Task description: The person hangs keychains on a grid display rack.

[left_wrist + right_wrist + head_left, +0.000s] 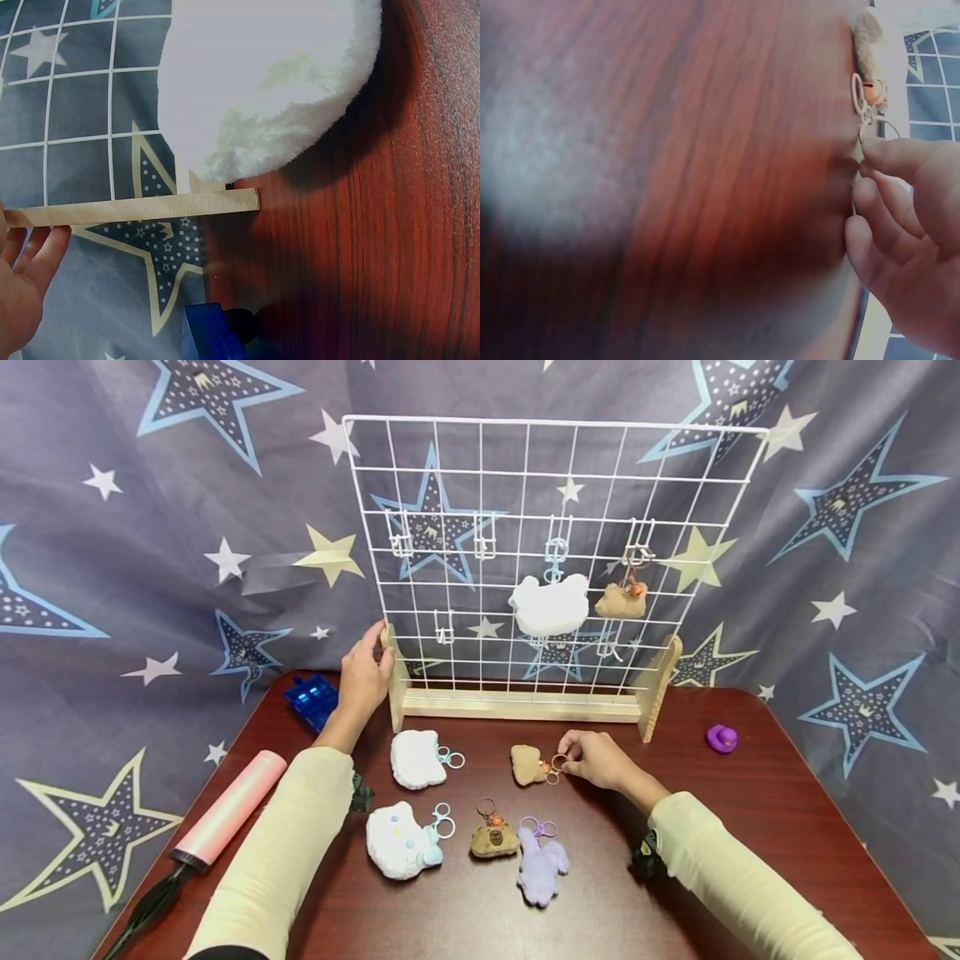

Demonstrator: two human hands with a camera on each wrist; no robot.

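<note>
My right hand [600, 760] pinches the metal ring of a tan plush keychain [527, 765] with thumb and fingertips, low over the table. The right wrist view shows the plush and an orange bit beside the ring. My left hand [365, 672] holds the left wooden post [394, 681] of a white wire grid rack [480, 470]. From that rack hang a white plush keychain [551, 605] and a brown plush keychain [623, 600]. On the table lie two white plush keychains [415, 759], a capybara-like brown one [495, 841] and a purple one [542, 868].
Several white hooks [444, 628] sit on the grid. At the left lie a blue plastic item [312, 700] and a pink cylinder with a black end [232, 810]. A purple rubber duck [722, 738] stands at the right. Behind the table hangs a star-patterned cloth [187, 527].
</note>
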